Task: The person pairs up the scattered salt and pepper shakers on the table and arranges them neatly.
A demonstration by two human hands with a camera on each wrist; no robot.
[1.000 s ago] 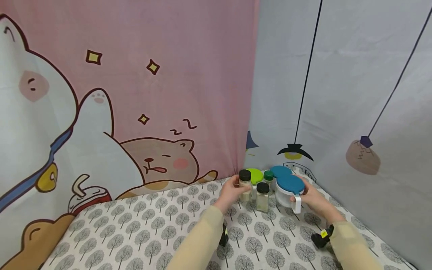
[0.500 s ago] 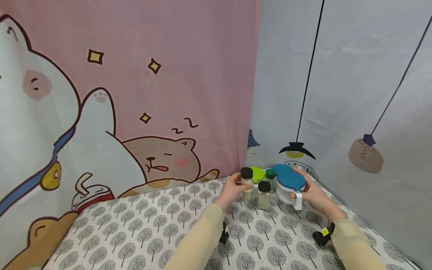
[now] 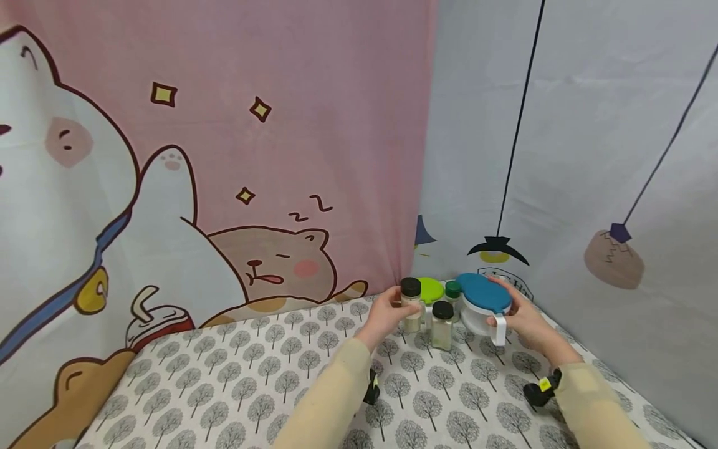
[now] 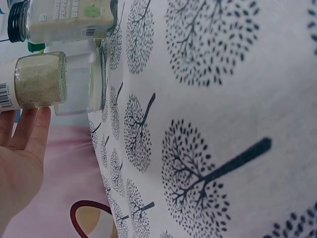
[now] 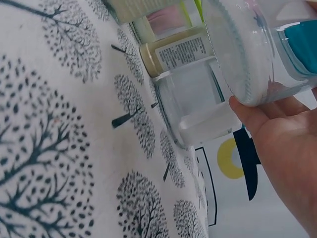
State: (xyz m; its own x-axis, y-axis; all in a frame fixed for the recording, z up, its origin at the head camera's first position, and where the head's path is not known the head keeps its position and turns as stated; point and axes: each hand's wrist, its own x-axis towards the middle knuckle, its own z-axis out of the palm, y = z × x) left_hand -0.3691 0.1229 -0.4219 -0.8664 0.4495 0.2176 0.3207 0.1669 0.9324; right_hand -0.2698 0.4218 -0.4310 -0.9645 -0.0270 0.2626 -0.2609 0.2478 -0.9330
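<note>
The left hand (image 3: 386, 319) grips a black-lidded shaker (image 4: 40, 82) between thumb and fingers; its base hangs off the cloth, with a gap beneath it. The right hand (image 3: 524, 321) grasps a blue-lidded jar (image 3: 487, 295) near its white handle (image 3: 498, 330), and that base is also raised. The 2 held things are in the far right corner of the table, near where its 2 edges meet the curtains.

Between the hands, room is tight: a 2nd black-lidded shaker (image 3: 442, 330) stands upright on the cloth, slightly nearer the person, with a green-capped bottle (image 3: 452, 290) just behind it. A lime-lidded container (image 3: 430, 289) sits behind the held shaker, and a 2nd blue lid (image 3: 467, 280) shows partly behind the held jar. Right of the right hand, a narrow strip of cloth runs down to the table's right edge. Left of the left arm, a broad stretch of cloth reaches the back edge, and more lies between the 2 sleeves (image 3: 597, 405).

The cloth (image 3: 196, 380) is white, printed with grey trees. A pink curtain (image 3: 336, 125) with cartoon animals rises along the back; a pale grey curtain (image 3: 594, 125) with hanging-lamp drawings lines the right side.
</note>
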